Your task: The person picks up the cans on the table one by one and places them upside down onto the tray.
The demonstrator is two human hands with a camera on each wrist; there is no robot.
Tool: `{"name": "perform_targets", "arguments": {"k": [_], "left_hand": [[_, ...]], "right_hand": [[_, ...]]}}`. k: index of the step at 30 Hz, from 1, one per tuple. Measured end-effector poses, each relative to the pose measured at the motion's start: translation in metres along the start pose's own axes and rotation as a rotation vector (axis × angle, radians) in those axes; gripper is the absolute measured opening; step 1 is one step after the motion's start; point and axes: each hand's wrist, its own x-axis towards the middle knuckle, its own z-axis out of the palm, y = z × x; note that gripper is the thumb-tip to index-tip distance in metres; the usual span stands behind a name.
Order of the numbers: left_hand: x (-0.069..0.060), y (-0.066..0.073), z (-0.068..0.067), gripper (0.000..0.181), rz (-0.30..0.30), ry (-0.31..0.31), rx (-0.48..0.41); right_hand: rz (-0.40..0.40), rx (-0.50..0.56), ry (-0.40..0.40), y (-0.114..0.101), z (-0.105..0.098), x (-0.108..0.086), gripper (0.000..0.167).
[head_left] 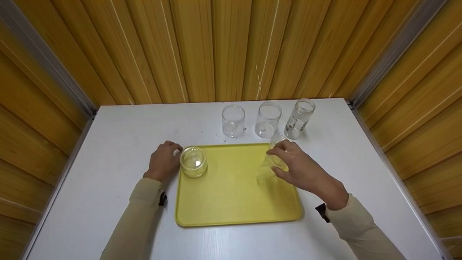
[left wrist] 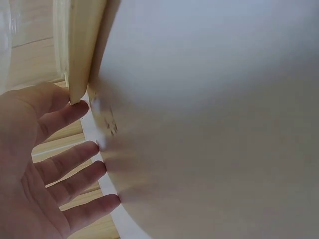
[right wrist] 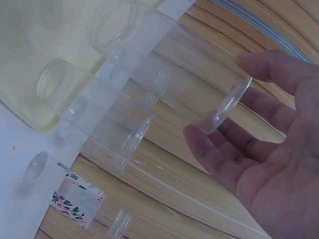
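- Head: the right hand grips a clear jar at the far right corner of the yellow tray; resting or lifted, I cannot tell.
- Left wrist: the left hand pinches the tray's edge.
- Right wrist: fingers curve round the jar's end (probably light, stiff, slippery, breakable; best held round its sides). Its transparent wall blurs the outline.

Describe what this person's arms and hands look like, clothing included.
Both sleeves, left sleeve and right sleeve, are long, plain beige. A small black piece shows at each wrist. The left hand and right hand show no gloves.
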Motion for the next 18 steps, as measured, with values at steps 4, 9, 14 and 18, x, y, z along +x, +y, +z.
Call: {"name": "perform_targets", "arguments": {"k": [4, 9, 14, 18], "left_hand": [[0.0003, 0.0000, -0.0011, 0.029, 0.000, 0.004, -0.009], [0.0010, -0.0002, -0.0012, 0.027, 0.000, 0.006, -0.003], [0.0007, -0.0003, -0.0007, 0.028, -0.010, -0.003, -0.003], [0.0000, 0.0003, -0.0007, 0.028, -0.013, -0.007, -0.004]], "right_hand": [[-0.011, -0.021, -0.020, 0.0019, 0.0004, -0.0019, 0.040], [0.007, -0.020, -0.057, 0.0028, 0.0006, -0.0045, 0.040], [0.002, -0.008, -0.077, 0.0030, 0.0008, -0.0077, 0.039], [0.002, -0.003, -0.097, 0.0032, 0.0007, -0.0099, 0.039]]}}
